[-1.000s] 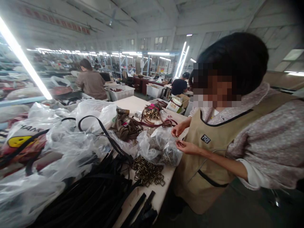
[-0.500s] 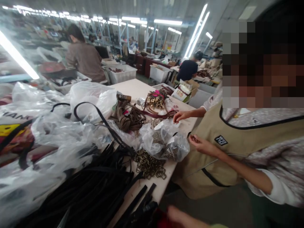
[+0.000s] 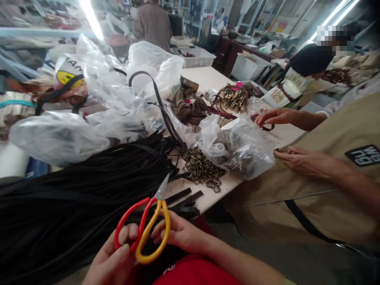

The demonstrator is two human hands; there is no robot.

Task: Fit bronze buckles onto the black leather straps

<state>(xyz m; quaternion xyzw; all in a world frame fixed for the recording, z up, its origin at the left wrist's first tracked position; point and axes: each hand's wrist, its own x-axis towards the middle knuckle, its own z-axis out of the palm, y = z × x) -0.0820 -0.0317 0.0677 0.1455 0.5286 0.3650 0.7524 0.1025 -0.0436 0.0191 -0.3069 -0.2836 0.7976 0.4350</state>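
Observation:
Both my hands are low in the view, holding a pair of scissors with one red and one yellow handle loop, blades closed and pointing up and away. My left hand grips the red loop with thumb and fingers curled. The fingers of my right hand are closed on the yellow loop. Just beyond the scissors lies a big heap of black straps, with short black strap pieces by the blade tip at the table edge.
A pile of brass buckles lies beside a clear bag of metal parts. A co-worker in a tan apron at right has one hand on the table and one hand by the bag. Plastic bags and brown straps crowd the table behind.
The view has tipped down and swung left. My two hands with the red and yellow scissors have come into view. The co-worker's far hand reached further over the table.

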